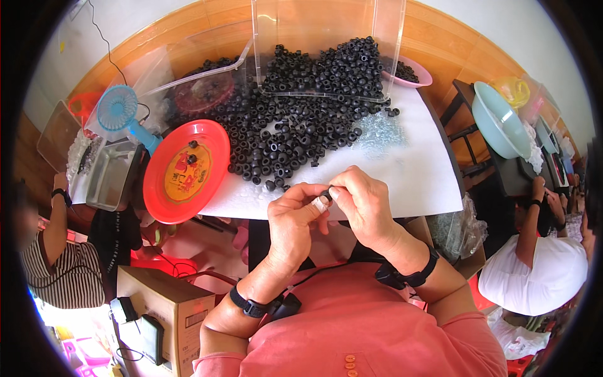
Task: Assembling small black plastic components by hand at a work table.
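Over the table's front edge my two hands meet. Between the thumb and fingers of my left hand [293, 220] is a small black ring-shaped part [326, 195]; its thumb wears a white wrap. My right hand [362, 204] pinches at the same spot, fingertips against the part; whether it holds a second small piece is hidden. Beyond them spreads a pile of black ring-shaped parts [282, 141]. Small clear pieces [381, 136] lie heaped to its right. On the left, a red plate [217, 154] carries a few black parts.
A clear bin [392, 38] of black parts stands tipped at the back, with a pink bowl [422, 72] beside it. A blue fan [119, 108] and metal tray [112, 176] are at left. A light-blue basin [493, 116] sits at right. People work on both sides.
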The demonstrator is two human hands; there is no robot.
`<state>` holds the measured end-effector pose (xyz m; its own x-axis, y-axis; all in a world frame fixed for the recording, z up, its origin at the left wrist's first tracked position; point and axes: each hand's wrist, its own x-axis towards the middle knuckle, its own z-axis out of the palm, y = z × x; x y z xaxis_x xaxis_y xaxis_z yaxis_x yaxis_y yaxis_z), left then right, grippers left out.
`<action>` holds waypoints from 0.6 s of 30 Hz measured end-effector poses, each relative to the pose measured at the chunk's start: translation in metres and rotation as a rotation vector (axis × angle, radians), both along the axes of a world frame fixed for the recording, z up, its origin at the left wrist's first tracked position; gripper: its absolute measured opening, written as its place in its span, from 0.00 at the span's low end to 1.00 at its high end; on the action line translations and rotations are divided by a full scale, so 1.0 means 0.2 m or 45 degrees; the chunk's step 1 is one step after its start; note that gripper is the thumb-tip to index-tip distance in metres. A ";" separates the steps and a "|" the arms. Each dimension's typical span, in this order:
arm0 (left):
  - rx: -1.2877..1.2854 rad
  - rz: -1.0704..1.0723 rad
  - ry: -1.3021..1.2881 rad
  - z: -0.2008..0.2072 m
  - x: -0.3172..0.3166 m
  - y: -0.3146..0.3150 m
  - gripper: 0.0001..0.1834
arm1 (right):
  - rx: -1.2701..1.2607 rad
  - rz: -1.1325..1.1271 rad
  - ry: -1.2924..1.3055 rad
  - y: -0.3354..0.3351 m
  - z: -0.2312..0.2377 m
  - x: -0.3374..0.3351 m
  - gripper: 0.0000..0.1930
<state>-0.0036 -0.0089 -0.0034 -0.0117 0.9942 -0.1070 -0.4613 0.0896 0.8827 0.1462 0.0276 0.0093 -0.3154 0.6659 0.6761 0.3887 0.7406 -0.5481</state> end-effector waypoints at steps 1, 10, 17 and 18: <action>0.001 0.004 0.006 0.00 0.00 0.00 0.07 | -0.033 -0.004 0.024 0.00 -0.01 0.00 0.06; 0.037 0.048 0.014 0.00 0.02 -0.01 0.06 | 0.197 -0.087 -0.160 -0.03 0.01 0.00 0.07; 0.032 0.021 0.007 -0.02 0.01 0.00 0.06 | 0.086 0.030 -0.132 -0.02 0.02 0.05 0.08; 0.033 0.021 0.009 -0.02 0.01 0.00 0.06 | 0.087 0.030 -0.131 -0.02 0.02 0.05 0.08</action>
<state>-0.0014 -0.0092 -0.0074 -0.0287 0.9963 -0.0813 -0.4565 0.0593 0.8877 0.1569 0.0238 0.0133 -0.4002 0.6112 0.6828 0.4223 0.7843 -0.4546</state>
